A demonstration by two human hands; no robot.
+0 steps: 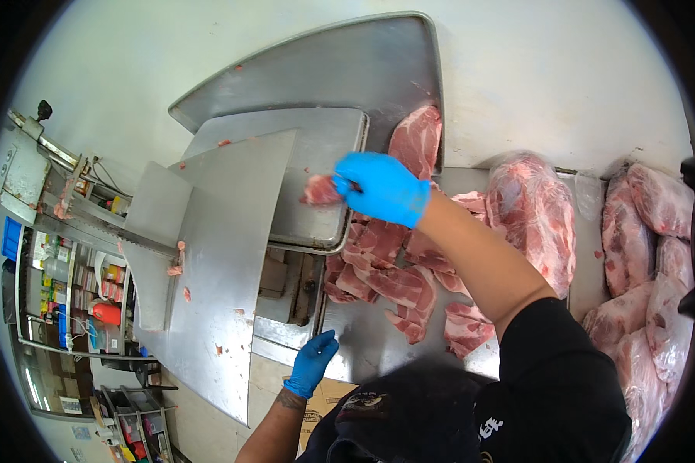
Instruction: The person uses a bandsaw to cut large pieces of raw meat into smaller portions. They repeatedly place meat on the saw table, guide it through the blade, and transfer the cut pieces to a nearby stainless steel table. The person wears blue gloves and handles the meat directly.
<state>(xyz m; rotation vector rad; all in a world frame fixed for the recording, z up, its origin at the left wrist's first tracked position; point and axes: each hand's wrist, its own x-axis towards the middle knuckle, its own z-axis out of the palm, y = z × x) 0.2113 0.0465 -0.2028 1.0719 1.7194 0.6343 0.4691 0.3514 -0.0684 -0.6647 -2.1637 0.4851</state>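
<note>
My right hand (382,188), in a blue glove, grips a small piece of raw meat (321,190) above a metal tray (330,130). My left hand (313,359), also gloved in blue, is near the counter's lower edge, its fingers slightly bent and nothing visible in them. Raw meat slices (388,283) lie piled on the metal counter (362,347), beside and below my right forearm. A larger slice (418,139) rests against the right side of a big tray (347,58). To the left is the flat metal table (226,231) of a meat band saw, with meat scraps on it.
The saw's blade guide (72,185) and a metal plate (153,202) stand at the left. Plastic-wrapped large meat cuts (530,220) lie right of the slices, with more wrapped meat (631,231) at the far right. A cardboard box (327,399) is below the counter. Stocked shelves (69,289) stand farther left.
</note>
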